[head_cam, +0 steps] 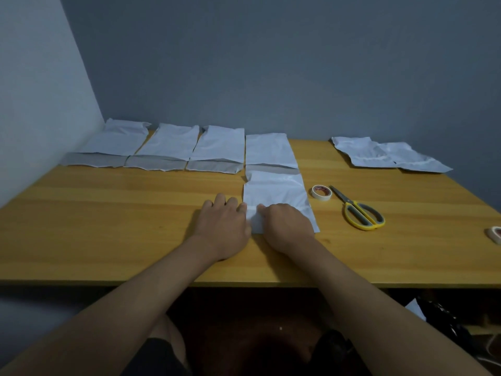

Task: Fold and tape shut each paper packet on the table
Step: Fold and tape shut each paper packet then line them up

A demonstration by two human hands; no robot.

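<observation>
Right of the scissors [362,211], a second tape roll [495,234] is cut by the picture's edge, only its left part showing. The right hand [287,226] covers the near end of the paper packet [276,195], so its fold there is hidden. The print on the tape roll [321,192] left of the scissors is too small to read. Under the desk [108,213], a dark object, perhaps a bag, is too dim to identify.

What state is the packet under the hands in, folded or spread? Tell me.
Partly folded: the packet's near edge is creased over, right hand pressing on it, left hand at its left edge. No tape visible.
</observation>
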